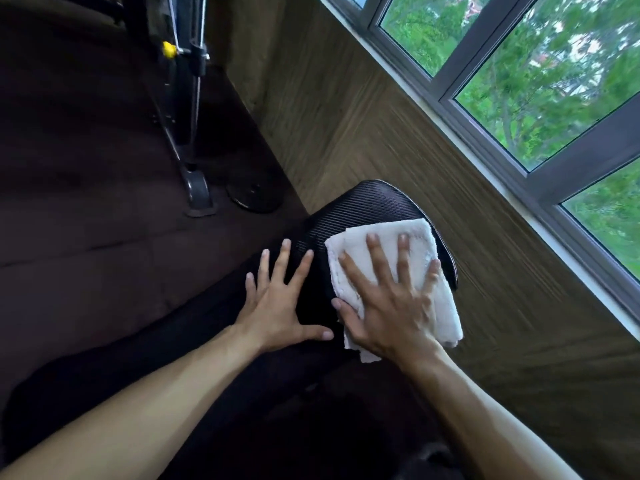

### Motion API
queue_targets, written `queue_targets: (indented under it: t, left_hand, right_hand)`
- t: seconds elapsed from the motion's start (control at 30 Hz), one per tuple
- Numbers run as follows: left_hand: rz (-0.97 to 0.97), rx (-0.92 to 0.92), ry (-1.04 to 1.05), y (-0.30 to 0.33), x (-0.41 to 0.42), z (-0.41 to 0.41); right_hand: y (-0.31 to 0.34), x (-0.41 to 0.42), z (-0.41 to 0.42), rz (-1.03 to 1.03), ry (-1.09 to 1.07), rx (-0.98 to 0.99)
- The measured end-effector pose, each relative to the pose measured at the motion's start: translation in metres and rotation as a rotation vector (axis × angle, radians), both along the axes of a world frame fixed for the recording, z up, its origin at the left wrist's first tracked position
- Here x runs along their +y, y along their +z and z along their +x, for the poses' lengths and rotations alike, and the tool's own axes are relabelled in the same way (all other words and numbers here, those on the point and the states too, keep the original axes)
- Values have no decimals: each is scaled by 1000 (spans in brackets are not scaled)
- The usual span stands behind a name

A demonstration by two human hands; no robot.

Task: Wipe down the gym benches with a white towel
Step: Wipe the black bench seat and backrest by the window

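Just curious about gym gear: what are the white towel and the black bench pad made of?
The folded white towel looks like fluffy terry cloth, with soft, fuzzy edges. The black ribbed bench pad looks like textured vinyl or similar upholstery, faintly shiny; the exact material is uncertain.

Bench pad [363, 209]: black, fine ribbed texture. Towel [391, 244]: white. Floor [86, 202], toward nine o'clock: dark brown. Wall panel [381, 126], toward one o'clock: brown wood grain. Window frame [519, 109]: grey. Knob [168, 49], toward eleven o'clock: yellow, on black machine frame [194, 98].

white towel [412, 244]: folded, flat on bench end | bench [367, 206]: black ribbed pad, rounded end near wall
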State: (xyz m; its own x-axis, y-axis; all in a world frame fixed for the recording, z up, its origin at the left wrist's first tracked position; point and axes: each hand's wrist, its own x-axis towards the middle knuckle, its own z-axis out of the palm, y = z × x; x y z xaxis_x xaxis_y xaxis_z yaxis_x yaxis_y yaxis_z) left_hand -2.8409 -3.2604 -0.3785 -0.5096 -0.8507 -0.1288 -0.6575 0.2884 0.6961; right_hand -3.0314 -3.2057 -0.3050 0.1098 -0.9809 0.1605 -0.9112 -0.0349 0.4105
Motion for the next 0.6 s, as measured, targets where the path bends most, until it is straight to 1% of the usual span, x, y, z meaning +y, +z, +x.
queue_targets:
  t: [0.3,0.6]
  left_hand:
    - [6,14,6,1,-9,2]
    - [20,38,50,-5,-12,9]
  right_hand:
    - [11,-43,11,64,-19,-48]
    - [24,-87,29,168,-9,19]
